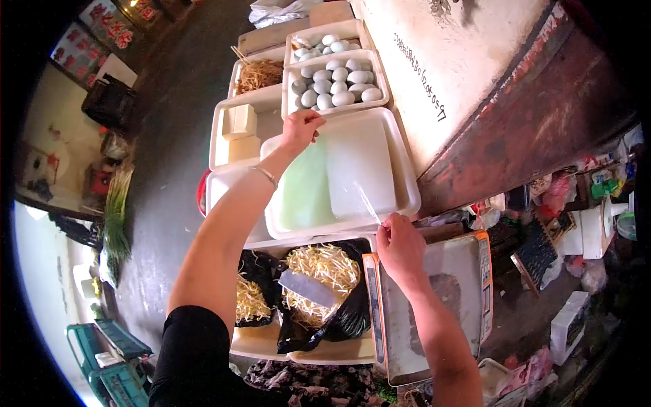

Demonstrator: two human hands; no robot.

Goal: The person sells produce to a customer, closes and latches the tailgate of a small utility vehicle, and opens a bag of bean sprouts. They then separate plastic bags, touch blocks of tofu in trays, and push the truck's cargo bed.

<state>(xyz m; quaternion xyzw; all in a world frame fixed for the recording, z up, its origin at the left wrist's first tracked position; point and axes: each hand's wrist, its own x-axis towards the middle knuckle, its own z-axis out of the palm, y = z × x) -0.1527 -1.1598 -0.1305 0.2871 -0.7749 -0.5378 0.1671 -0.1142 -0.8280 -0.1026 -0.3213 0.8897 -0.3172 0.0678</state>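
A white tray (411, 183) holds a pale green slab (303, 183) beside a white slab (363, 169), both smooth and flat. My left hand (302, 131) is over the tray's far edge, its fingers pinched together; whatever they hold is too small to make out. Above the near right corner, my right hand (401, 247) pinches a thin, clear strip of what looks like plastic film (367, 202), which catches the light over the white slab. How far the film reaches across the tray cannot be seen.
Beyond are trays of pale eggs (339, 85), white blocks (241, 122) and brown shreds (259, 74). Nearer, a cleaver (307, 287) lies on bean sprouts (322, 261) in a black bag. A weighing scale (441, 298) stands under my right forearm. A wall (434, 74) rises at right.
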